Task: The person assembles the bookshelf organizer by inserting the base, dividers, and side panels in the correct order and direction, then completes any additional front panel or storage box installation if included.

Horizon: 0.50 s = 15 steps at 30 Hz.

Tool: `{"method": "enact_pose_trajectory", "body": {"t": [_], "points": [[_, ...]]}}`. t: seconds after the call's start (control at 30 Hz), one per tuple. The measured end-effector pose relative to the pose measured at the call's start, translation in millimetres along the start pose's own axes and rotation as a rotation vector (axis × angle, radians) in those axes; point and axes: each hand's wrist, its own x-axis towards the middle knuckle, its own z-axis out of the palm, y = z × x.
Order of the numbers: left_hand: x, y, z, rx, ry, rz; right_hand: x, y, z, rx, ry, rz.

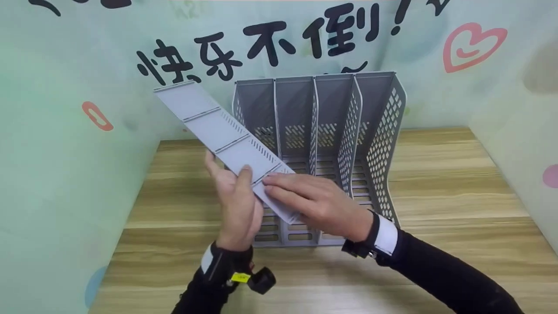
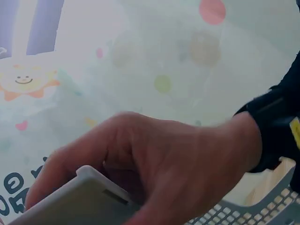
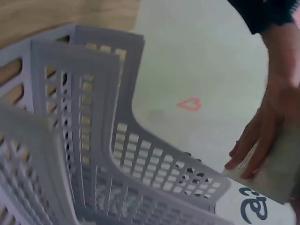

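Note:
My left hand holds a long grey plastic panel from below. Its thumb lies over the panel's near face, and most of its fingers are hidden behind. Close by, my right hand grips the panel's lower end, fingers across the face and thumb out of sight. Tilted, the panel slopes from upper left to lower right; thin double ridges cross it and slots line one edge. Behind it stands a grey plastic file rack with upright dividers and perforated sides, partly covered by the panel and hands.
The rack stands on a wood-grain table. Pale printed sheets with lettering and hearts rise behind and at both sides. Dark wrist straps with small cameras are on both wrists.

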Motion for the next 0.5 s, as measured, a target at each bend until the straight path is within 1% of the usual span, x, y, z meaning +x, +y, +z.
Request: {"method": "enact_pose_trajectory", "body": {"t": [0.07, 0.13, 0.17, 0.2, 0.23, 0.3, 0.33, 0.4, 0.43, 0.5], "points": [[-2.3, -3.8, 2.9, -0.002, -0.017, 0.003, -1, 2, -0.3, -0.06, 0.066, -0.023], [-4.4, -5.6, 3.6, 0.008, -0.044, -0.001, -3, 4, -3.2, -0.076, 0.118, -0.025], [-4.8, -6.0, 3.1, 0.02, -0.058, -0.001, -5, 5, -5.2, -0.064, 0.137, -0.014], [-4.6, -6.2, 1.4, 0.056, -0.073, 0.008, -5, 7, -6.9, -0.034, 0.165, 0.001], [-3.9, -5.9, -1.9, 0.11, -0.092, 0.029, -7, 9, -9.7, 0.01, 0.194, 0.036], [-1.8, -3.3, -12.2, 0.239, -0.115, 0.078, -12, 13, -17.1, 0.137, 0.258, 0.155], [-0.1, -0.5, -19.7, 0.327, -0.117, 0.107, -16, 15, -22.5, 0.226, 0.286, 0.236], [5.1, 7.6, -39.2, 0.539, -0.124, 0.171, -26, 20, -34.9, 0.405, 0.331, 0.407], [7.4, 12.9, -49.5, 0.638, -0.131, 0.185, -33, 21, -42.2, 0.472, 0.34, 0.499], [12.5, 23.9, -69.5, 0.823, -0.155, 0.193, -47, 24, -56.0, 0.578, 0.327, 0.644]]}}
